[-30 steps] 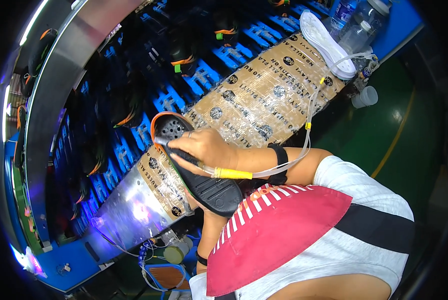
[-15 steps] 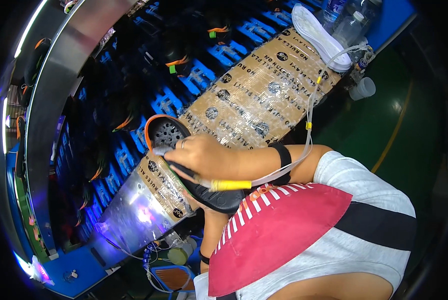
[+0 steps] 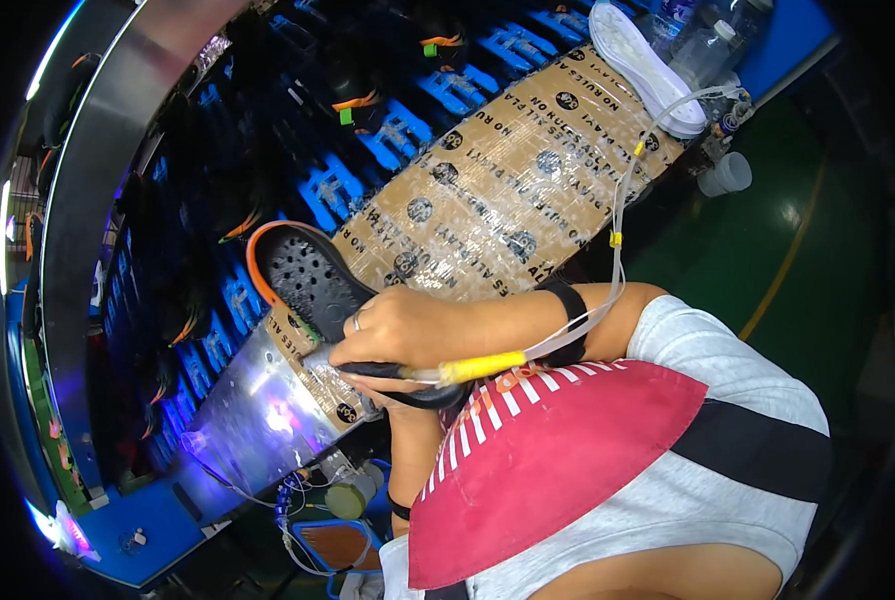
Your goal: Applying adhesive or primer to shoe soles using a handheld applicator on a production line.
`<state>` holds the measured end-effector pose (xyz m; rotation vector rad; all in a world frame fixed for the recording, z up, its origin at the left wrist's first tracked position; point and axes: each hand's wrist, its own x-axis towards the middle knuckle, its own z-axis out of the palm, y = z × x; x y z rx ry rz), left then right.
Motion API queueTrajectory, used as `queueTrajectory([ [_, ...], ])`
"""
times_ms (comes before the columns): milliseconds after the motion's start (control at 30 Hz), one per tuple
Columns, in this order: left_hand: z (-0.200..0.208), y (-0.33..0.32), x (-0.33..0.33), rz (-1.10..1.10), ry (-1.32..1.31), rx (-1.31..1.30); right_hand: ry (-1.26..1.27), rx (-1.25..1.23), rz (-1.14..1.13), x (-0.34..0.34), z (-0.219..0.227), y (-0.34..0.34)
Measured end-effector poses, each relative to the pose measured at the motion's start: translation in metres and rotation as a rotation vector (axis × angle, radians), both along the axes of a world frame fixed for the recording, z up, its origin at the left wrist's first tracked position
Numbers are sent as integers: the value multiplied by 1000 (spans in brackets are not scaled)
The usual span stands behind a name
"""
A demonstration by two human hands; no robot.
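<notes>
My right hand [image 3: 398,325] is closed around a black-handled brush [image 3: 373,369]. The brush's pale bristle tip points left, at the side edge of a black shoe sole [image 3: 313,275]. A clear tube wrapped in yellow tape [image 3: 483,367] runs from the brush handle back along my right forearm. The sole has an orange rim at its far end and a perforated inner face turned up. Beneath my right hand, my left hand [image 3: 400,408] holds the sole's near end; most of its fingers are hidden.
Printed cardboard under clear wrap [image 3: 478,200] covers the bench. A white sole [image 3: 648,75] and plastic bottles [image 3: 708,55] stand at its far right, near a white cup [image 3: 725,175]. Blue racks [image 3: 398,135] with dark shoes line the far side. A metal plate [image 3: 258,400] lies left.
The sole has shifted left and turned, baring more of its inner face. My right hand has moved the brush from across the sole down to its near side edge.
</notes>
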<state>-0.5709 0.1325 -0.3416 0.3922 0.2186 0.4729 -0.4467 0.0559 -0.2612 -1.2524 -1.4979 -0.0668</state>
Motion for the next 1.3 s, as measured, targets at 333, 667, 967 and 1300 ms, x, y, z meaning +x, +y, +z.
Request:
queueTrajectory([
  [333,12,23,14,-12,-208,33,288,-60,179,-9,-1,-11],
  [667,30,49,14,26,-452,176,473,-249,411,-8,-1,-22],
  [967,56,67,-2,-11,-378,263,384,-305,573,-9,-3,-28],
  [1300,73,75,-9,-40,-243,242,211,-344,606,2,1,-31],
])
